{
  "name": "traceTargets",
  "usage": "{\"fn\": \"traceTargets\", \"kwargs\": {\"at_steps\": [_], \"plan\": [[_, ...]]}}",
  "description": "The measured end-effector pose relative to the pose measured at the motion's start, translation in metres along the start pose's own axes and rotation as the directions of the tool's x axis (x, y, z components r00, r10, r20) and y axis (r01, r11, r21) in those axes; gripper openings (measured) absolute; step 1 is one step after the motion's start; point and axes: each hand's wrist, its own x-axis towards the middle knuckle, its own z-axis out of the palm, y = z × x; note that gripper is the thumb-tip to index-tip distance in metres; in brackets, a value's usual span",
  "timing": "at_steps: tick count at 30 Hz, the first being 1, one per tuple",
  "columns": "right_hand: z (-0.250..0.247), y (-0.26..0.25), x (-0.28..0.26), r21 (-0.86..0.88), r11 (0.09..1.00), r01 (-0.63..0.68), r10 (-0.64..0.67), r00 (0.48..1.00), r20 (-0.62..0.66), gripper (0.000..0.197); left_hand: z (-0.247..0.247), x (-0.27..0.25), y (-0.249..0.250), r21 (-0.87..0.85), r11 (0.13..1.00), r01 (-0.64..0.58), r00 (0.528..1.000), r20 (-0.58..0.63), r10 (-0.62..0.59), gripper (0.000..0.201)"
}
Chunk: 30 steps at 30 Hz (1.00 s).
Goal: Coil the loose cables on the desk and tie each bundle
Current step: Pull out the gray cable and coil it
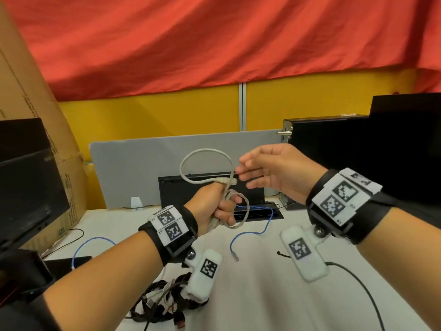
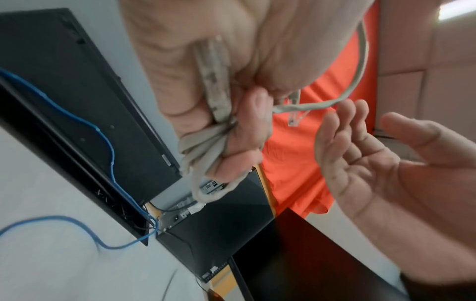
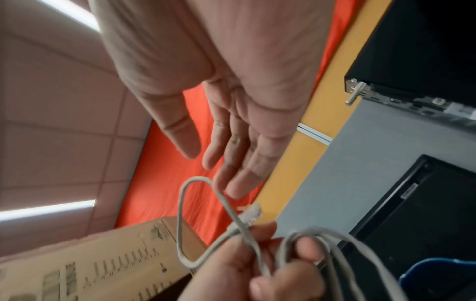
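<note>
My left hand (image 1: 220, 206) grips a coiled grey network cable (image 1: 235, 212) above the white desk. One free loop of that grey cable (image 1: 205, 154) arcs up from the fist, and its clear plug (image 1: 226, 180) points right. My right hand (image 1: 269, 170) hovers just right of the plug with straight, relaxed fingers and holds nothing. In the left wrist view the fingers (image 2: 247, 130) curl round the grey cable (image 2: 203, 150). The right wrist view shows my right hand (image 3: 226, 142) above the loop (image 3: 185, 213) and plug (image 3: 251, 214). A blue cable (image 1: 250, 231) lies loose on the desk.
A tangle of black cables (image 1: 162, 304) sits at the near left edge. A thin black cable (image 1: 362, 285) runs across the right of the white desk (image 1: 262, 295). Monitors (image 1: 26, 187) stand left and right, a cardboard box (image 1: 35, 96) leans at left, and a grey divider (image 1: 143, 168) stands behind.
</note>
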Motion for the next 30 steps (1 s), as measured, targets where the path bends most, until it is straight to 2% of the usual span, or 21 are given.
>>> {"fn": "traceTargets", "kwargs": {"at_steps": [1,3,4,5,6,8,9,11,13,15,18,20,23,25,26,27,28,29,30], "plan": [[0.003,0.003,-0.002,-0.197,0.98,0.036,-0.043,0.999,-0.032,0.014,0.001,0.0,0.0,0.015,1.0,0.018,1.0,0.007,-0.018,0.049],[0.01,0.007,-0.007,-0.54,0.834,0.111,-0.142,0.99,-0.015,0.024,0.007,-0.002,0.0,0.126,0.991,0.033,0.999,0.021,-0.036,0.048],[0.013,0.009,-0.007,-0.598,0.789,0.137,-0.163,0.987,0.011,0.027,0.011,-0.003,-0.001,0.182,0.983,0.033,0.999,0.028,-0.038,0.046],[0.016,0.01,-0.006,-0.596,0.791,0.136,-0.158,0.987,0.014,0.03,0.014,-0.004,-0.003,0.219,0.975,0.03,0.999,0.031,-0.038,0.044],[0.016,0.01,-0.004,-0.526,0.845,0.1,-0.129,0.992,-0.017,0.034,0.017,-0.005,-0.004,0.237,0.971,0.026,0.999,0.036,-0.036,0.041],[0.013,0.007,0.004,-0.161,0.987,-0.013,-0.004,0.994,-0.106,0.037,0.019,-0.006,-0.006,0.214,0.976,0.03,0.996,0.071,-0.046,0.035],[0.009,0.004,0.009,0.057,0.996,-0.065,0.073,0.988,-0.136,0.036,0.019,-0.007,-0.006,0.179,0.983,0.039,0.992,0.109,-0.06,0.035],[-0.002,0.003,0.018,0.344,0.929,-0.139,0.217,0.955,-0.2,0.035,0.019,-0.009,-0.005,0.09,0.994,0.057,0.973,0.217,-0.075,0.039],[-0.01,0.004,0.023,0.477,0.868,-0.137,0.287,0.923,-0.257,0.032,0.019,-0.012,-0.002,0.02,0.998,0.064,0.944,0.323,-0.067,0.039],[-0.014,0.008,0.028,0.544,0.834,-0.094,0.297,0.907,-0.299,0.027,0.019,-0.015,0.001,-0.011,0.997,0.074,0.918,0.391,-0.063,0.032],[-0.017,0.015,0.031,0.584,0.81,-0.062,0.296,0.902,-0.315,0.021,0.02,-0.015,0.001,-0.024,0.997,0.072,0.92,0.387,-0.057,0.036],[-0.02,0.018,0.03,0.508,0.855,-0.108,0.3,0.901,-0.314,0.022,0.022,-0.014,0.0,-0.04,0.997,0.073,0.937,0.345,-0.054,0.043],[-0.017,0.02,0.025,0.15,0.957,-0.248,0.287,0.883,-0.371,0.035,0.021,-0.014,0.0,-0.09,0.993,0.079,0.955,0.293,-0.049,0.049],[-0.014,0.022,0.021,-0.049,0.973,-0.227,0.19,0.897,-0.398,0.032,0.018,-0.012,0.003,-0.126,0.988,0.084,0.962,0.27,-0.047,0.052],[-0.011,0.022,0.02,-0.127,0.979,-0.158,0.099,0.919,-0.38,0.025,0.017,-0.011,0.005,-0.145,0.985,0.09,0.964,0.26,-0.05,0.053],[-0.009,0.022,0.018,-0.216,0.974,-0.067,-0.006,0.947,-0.322,0.022,0.016,-0.01,0.007,-0.169,0.98,0.101,0.967,0.25,-0.057,0.053],[-0.007,0.023,0.016,-0.327,0.945,0.02,-0.095,0.972,-0.214,0.028,0.014,-0.008,0.009,-0.193,0.975,0.111,0.968,0.243,-0.062,0.053],[-0.006,0.025,0.013,-0.429,0.899,0.09,-0.13,0.989,-0.064,0.04,0.013,-0.007,0.01,-0.213,0.97,0.115,0.968,0.243,-0.062,0.053],[-0.005,0.027,0.011,-0.51,0.85,0.134,-0.105,0.991,0.086,0.055,0.012,-0.006,0.011,-0.226,0.967,0.115,0.967,0.248,-0.057,0.053]]}}
